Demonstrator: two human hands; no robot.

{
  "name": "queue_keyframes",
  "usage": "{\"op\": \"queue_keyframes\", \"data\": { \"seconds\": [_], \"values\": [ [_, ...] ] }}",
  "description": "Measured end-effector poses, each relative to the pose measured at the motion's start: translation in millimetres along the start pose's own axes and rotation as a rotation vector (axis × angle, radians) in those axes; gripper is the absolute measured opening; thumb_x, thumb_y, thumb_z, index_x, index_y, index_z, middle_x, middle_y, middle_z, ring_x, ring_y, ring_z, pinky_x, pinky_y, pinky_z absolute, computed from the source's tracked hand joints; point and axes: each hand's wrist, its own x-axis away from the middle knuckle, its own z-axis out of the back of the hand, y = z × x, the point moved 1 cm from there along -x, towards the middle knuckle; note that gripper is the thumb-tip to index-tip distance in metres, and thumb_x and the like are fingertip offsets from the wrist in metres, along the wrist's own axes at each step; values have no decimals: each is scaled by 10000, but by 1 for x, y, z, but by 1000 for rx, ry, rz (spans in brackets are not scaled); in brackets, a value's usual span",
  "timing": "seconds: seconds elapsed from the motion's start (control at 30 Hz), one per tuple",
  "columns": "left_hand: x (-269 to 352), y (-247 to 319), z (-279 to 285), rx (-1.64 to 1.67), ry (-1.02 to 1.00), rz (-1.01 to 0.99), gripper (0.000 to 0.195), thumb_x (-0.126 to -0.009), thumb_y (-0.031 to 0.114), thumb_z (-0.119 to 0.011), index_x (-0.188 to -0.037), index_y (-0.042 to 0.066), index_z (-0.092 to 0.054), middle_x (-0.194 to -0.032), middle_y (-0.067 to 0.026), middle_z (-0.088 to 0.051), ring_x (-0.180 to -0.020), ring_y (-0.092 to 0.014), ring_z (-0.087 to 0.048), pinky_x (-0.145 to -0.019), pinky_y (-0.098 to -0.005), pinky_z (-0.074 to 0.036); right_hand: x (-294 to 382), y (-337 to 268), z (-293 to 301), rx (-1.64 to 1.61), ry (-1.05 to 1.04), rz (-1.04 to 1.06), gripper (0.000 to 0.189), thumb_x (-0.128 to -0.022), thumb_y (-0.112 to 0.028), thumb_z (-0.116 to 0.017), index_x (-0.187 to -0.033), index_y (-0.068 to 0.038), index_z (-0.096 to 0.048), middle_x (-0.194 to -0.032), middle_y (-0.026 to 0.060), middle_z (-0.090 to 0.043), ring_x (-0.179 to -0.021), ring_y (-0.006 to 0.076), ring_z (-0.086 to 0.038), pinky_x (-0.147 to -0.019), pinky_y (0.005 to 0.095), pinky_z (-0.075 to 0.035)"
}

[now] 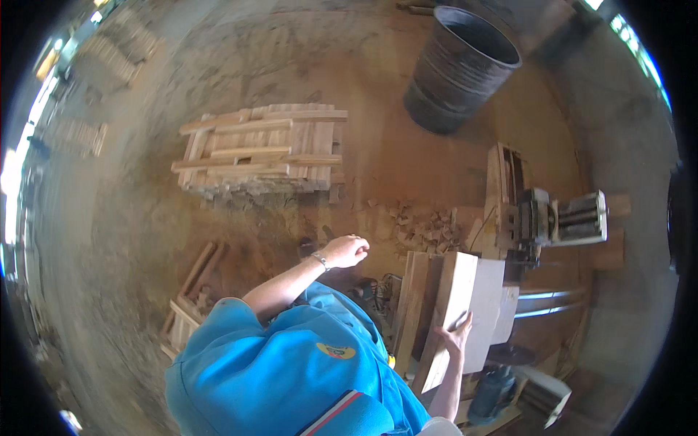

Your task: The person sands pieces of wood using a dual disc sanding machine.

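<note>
My left hand (346,251), with a metal bracelet at the wrist, is raised in front of my blue shirt. Its fingers are curled, and nothing shows in them. At the right, my right hand (457,333) grips a thick, pale wooden beam (453,294), thumb on one side and fingers over the other edge. The beam lies along a flat, pale machine table (487,310). More boards (410,305) lie side by side just left of the beam. Beyond the table's far end is a machine head with a motor (534,217).
A stack of wooden strips (262,147) stands on the dusty floor ahead. Behind it to the right is a large dark metal drum (458,71). Wood offcuts (431,229) lie on the floor near the machine. More timber (185,316) is at the left, and a blue motor (492,392) sits lower right.
</note>
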Motion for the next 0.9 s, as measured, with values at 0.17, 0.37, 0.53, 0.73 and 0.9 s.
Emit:
{"op": "queue_keyframes", "data": {
  "seconds": [0.17, 0.37, 0.53, 0.73, 0.9],
  "values": [
    [43, -25, 23, 54, 60, 47, 257, -874, 237, -559, -1061, 71, -619, -1005, -119, -664, -966, -296, -619, -824, -397, -491, -4, 14, 13, -945, -328, 22, 945, -650, -441, -709, -1401, -26, -312, -1297, 171, -476, -1159, 301, -493, -956, 413, -447],
    [45, 5, 78, 289, -139, -88, 347, -884, 342, -586, -1091, 63, -605, -1028, -190, -650, -924, -344, -629, -798, -408, -497, -5, -156, -25, -1322, -194, 264, 859, -749, -564, -584, -1377, -26, -353, -1251, 183, -504, -1137, 328, -513, -928, 470, -468],
    [44, 73, 129, 230, 17, -366, 581, -797, 409, -661, -1168, -21, -535, -1040, -243, -616, -932, -358, -613, -829, -428, -499, -29, -268, -92, -1367, -348, 450, 798, -840, -610, -460, -1403, -64, -312, -1328, 170, -437, -1210, 328, -460, -976, 483, -436],
    [64, 30, 196, -78, 564, -172, 589, -658, 142, -723, -1161, -51, -486, -1077, -272, -530, -977, -387, -554, -763, -398, -521, -30, -406, -204, -1404, -169, 378, 769, -869, -610, -417, -1414, -82, -293, -1362, 160, -404, -1228, 325, -443, -989, 484, -425],
    [61, -67, 276, 57, 348, -11, 481, -651, 180, -734, -1023, -37, -518, -991, -218, -566, -919, -366, -594, -778, -413, -519, -47, -493, -308, -1445, -71, 246, 746, -893, -610, -382, -1424, -96, -277, -1390, 152, -376, -1243, 323, -429, -999, 484, -415]
  ]
}}
